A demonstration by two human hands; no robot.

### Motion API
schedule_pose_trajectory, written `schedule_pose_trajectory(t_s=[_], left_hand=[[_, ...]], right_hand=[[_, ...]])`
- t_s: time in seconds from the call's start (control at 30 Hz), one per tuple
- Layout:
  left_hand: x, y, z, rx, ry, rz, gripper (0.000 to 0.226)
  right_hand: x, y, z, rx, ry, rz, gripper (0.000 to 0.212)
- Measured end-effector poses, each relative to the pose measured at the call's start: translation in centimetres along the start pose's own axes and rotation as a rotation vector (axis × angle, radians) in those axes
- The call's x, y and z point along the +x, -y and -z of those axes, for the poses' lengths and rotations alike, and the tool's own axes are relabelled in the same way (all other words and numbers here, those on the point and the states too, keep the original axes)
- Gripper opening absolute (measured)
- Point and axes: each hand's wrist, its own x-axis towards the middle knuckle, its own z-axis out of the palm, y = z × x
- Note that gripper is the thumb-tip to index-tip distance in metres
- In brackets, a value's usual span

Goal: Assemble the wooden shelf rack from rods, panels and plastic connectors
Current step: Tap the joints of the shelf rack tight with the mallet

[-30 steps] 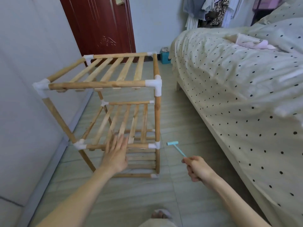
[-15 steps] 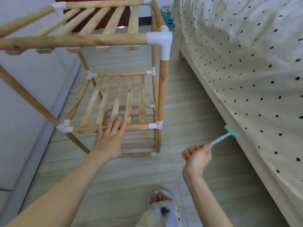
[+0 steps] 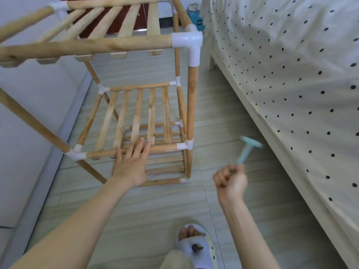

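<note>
Rack of pale wooden rods, slatted panels and white plastic connectors [image 3: 191, 105] stands on floor. My left hand [image 3: 132, 164] presses flat on middle front rod [image 3: 161, 148]; my right hand [image 3: 231, 181] grips small light-blue plastic hammer [image 3: 245, 152].

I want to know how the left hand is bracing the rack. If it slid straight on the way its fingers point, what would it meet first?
The left hand lies flat with its fingers over the middle shelf's front rod. Straight on, it would probably slide onto the slats of that shelf, though depth is hard to judge.

Tiled floor [image 3: 223, 117] carries wooden rack [image 3: 191, 105], bed [image 3: 281, 78] beside it, slippered foot [image 3: 194, 247] near bottom.
</note>
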Motion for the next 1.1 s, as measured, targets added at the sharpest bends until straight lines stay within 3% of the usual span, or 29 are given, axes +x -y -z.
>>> schedule_pose_trajectory(t_s=[0.07,0.13,0.17,0.2,0.27,0.33,0.43,0.57,0.7,0.73,0.83,0.87,0.97,1.1], left_hand=[[0.0,-0.2,-0.1,0.0,-0.007,0.006,0.089],[0.0,-0.2,-0.2,0.0,-0.015,0.012,0.091],[0.0,-0.2,-0.2,-0.002,-0.011,0.012,0.091],[0.1,-0.2,-0.2,-0.003,-0.007,0.01,0.09],[0.1,-0.2,-0.2,0.002,-0.007,0.009,0.089],[0.1,-0.3,-0.3,-0.007,-0.013,0.015,0.09],[0.2,-0.3,-0.3,-0.012,-0.01,0.016,0.09],[0.2,-0.5,-0.3,-0.009,-0.014,0.014,0.091],[0.3,-0.6,-0.3,-0.005,-0.006,0.021,0.092],[0.3,-0.6,-0.2,-0.005,-0.002,0.019,0.092],[0.3,-0.6,-0.2,-0.009,-0.006,0.016,0.094],[0.3,-0.7,-0.2,-0.014,-0.004,0.019,0.094],[0.5,-0.5,-0.2,-0.021,0.019,0.018,0.095],[1.0,-0.3,0.7,-0.106,0.113,0.005,0.091]], right_hand=[[0.1,-0.6,0.1,0.043,-0.007,-0.05,0.041],[-0.9,-3.0,0.2,-0.221,0.149,-0.333,0.042],[-0.8,-3.3,0.5,-0.299,0.171,-0.374,0.041],[-0.3,-2.8,0.3,-0.279,0.15,-0.358,0.041],[0.6,-0.8,-0.3,-0.159,0.009,-0.146,0.041],[0.5,-1.0,-0.3,-0.2,-0.022,-0.028,0.042],[-0.2,-2.9,0.5,-0.583,0.149,-0.144,0.044],[1.7,0.5,0.2,-0.266,-0.008,0.007,0.043],[0.6,-1.9,1.5,-0.515,0.232,-0.219,0.045],[1.2,-1.4,1.5,-0.47,0.19,-0.224,0.044],[2.1,1.1,0.4,-0.251,-0.057,0.027,0.043],[1.8,0.9,0.0,-0.308,-0.054,0.042,0.043],[0.3,-1.7,-0.3,-0.657,0.197,-0.185,0.044],[0.4,0.3,-0.6,-0.483,0.025,-0.031,0.043]])
